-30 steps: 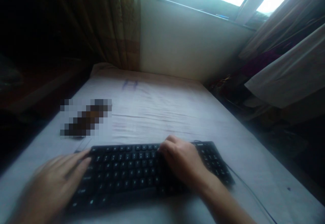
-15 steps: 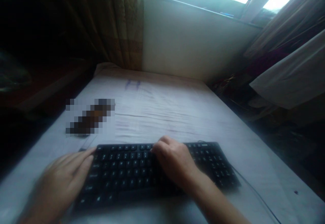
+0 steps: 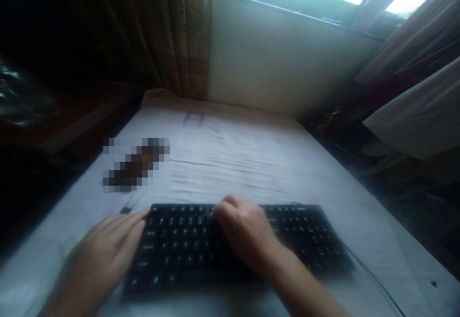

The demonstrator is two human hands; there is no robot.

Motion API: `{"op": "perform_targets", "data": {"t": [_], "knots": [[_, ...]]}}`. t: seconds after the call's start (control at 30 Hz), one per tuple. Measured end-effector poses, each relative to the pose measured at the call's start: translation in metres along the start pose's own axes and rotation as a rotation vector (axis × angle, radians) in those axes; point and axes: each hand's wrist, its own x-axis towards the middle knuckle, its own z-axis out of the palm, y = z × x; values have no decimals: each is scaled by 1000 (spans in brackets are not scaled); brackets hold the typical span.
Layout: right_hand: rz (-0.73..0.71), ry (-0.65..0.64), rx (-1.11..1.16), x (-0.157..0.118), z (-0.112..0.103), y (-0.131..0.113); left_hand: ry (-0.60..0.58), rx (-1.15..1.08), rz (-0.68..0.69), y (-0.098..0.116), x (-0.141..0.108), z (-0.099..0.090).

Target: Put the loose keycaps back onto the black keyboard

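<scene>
A black keyboard (image 3: 172, 247) lies across the white cloth-covered surface in front of me. My left hand (image 3: 102, 254) is closed at its left edge, thumb along the side and fingertips at the upper left corner. Over the middle of the keys is my right hand (image 3: 246, 228), its fingers curled into a pinch near the top row. Whatever is between those fingertips is too small or hidden to make out. The right hand and forearm cover part of the keys.
A cable (image 3: 373, 276) runs from the keyboard's right side toward the front. A pixelated dark and brown object (image 3: 136, 166) lies at the left on the white sheet (image 3: 230, 149). Beyond stand a wall (image 3: 273, 53), curtains (image 3: 179, 34) and a window; hanging cloth (image 3: 420, 120) is at the right.
The whole view has shifted, so the scene sits further right. My right hand has moved slightly left along the top row of keys. My left hand stays at the keyboard's left edge.
</scene>
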Motion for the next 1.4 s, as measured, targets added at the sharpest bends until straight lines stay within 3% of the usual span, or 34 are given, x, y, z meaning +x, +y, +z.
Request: {"op": "perform_targets", "data": {"t": [0.5, 0.93, 1.4], "knots": [[17, 6, -37, -5, -1, 1, 6, -184, 45, 17, -1, 0], [194, 6, -147, 10, 1, -11, -20, -203, 32, 12, -4, 4], [33, -12, -90, -3, 0, -8, -34, -208, -11, 15, -4, 5]]}}
